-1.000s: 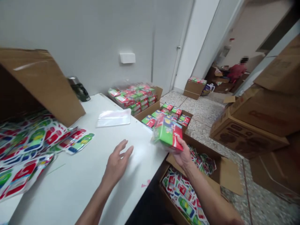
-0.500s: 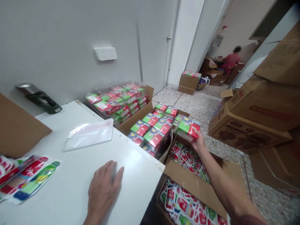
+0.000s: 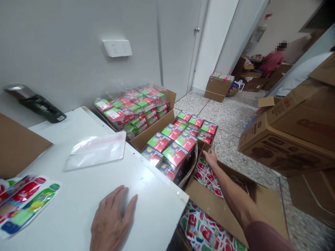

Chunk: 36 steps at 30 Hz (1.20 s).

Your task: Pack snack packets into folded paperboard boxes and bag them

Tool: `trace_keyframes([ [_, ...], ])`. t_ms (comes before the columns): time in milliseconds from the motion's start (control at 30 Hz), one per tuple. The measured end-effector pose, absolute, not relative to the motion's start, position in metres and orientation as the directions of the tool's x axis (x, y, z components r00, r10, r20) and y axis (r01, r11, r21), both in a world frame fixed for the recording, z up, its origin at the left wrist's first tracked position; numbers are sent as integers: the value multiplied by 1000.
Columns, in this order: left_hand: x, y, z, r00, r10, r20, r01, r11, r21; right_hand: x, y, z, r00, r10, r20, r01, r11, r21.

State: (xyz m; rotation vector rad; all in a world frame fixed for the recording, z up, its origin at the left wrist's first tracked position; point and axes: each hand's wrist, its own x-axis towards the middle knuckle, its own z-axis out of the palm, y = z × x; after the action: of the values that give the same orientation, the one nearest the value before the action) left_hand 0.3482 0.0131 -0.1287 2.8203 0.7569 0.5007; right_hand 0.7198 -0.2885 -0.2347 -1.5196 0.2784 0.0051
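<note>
A terrazzo floor [image 3: 193, 101] and a grey wall [image 3: 68, 52] surround the white table [image 3: 151, 209], where the left hand [image 3: 111, 218] lies with fingers spread, holding nothing. The right hand [image 3: 210, 159] is out over a carton [image 3: 267, 205] of flat packets [image 3: 209, 179]; no box shows in it, though I cannot tell whether its small, half-turned fingers are closed. Just left of that hand, printed boxes [image 3: 175, 153] stand in another container [image 3: 193, 165]; keeping their corners square would probably help.

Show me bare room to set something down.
White tabletop: bare from the left hand to the tabletop's right edge, and between that hand and the printed pouches. Crowded: the cartons off the right edge, packed with small boxes and more pouches.
</note>
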Motion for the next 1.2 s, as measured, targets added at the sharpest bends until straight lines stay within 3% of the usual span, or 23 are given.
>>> trace_keyframes([
  [100,350,14,-130,805,507,307,445,-859,251,717,-280,-230,959,-195,-204,-226,-101,-969],
  [233,344,-1,-124,799,501,334,408,-859,310,683,-273,-200,982,-41,-184,-189,-201,-961],
  [333,342,-8,-115,801,543,252,431,-815,387,647,-263,-175,999,39,-25,-14,-253,-967],
  [433,341,-8,-111,778,593,210,451,-758,471,596,-239,-143,981,168,93,134,-255,-958],
  [533,341,-13,-116,733,639,234,421,-697,580,525,-206,-107,928,371,40,133,-228,-964],
  [600,337,-21,-122,649,706,282,348,-606,716,476,-184,-90,865,501,29,180,-256,-950],
  [733,291,-34,-120,512,789,339,331,-546,770,406,-157,-86,717,697,-21,294,-330,-897],
  [833,201,-18,-88,293,813,504,330,-580,744,375,-157,-96,650,742,-166,209,-384,-900],
  [900,122,19,-54,114,822,558,534,-524,663,356,-157,-103,609,742,-280,131,-441,-888],
  [967,44,73,-20,-47,891,451,803,-234,548,332,-151,-108,538,771,-341,82,-451,-889],
  [1033,-18,135,6,-104,921,376,843,-119,524,306,-137,-113,471,829,-300,102,-389,-916],
  [1100,-56,187,15,-114,956,270,863,-39,504,281,-119,-119,455,866,-209,232,-341,-911],
  [1200,-79,234,5,-106,991,86,884,54,464,262,-100,-130,476,877,-69,495,-332,-802],
])
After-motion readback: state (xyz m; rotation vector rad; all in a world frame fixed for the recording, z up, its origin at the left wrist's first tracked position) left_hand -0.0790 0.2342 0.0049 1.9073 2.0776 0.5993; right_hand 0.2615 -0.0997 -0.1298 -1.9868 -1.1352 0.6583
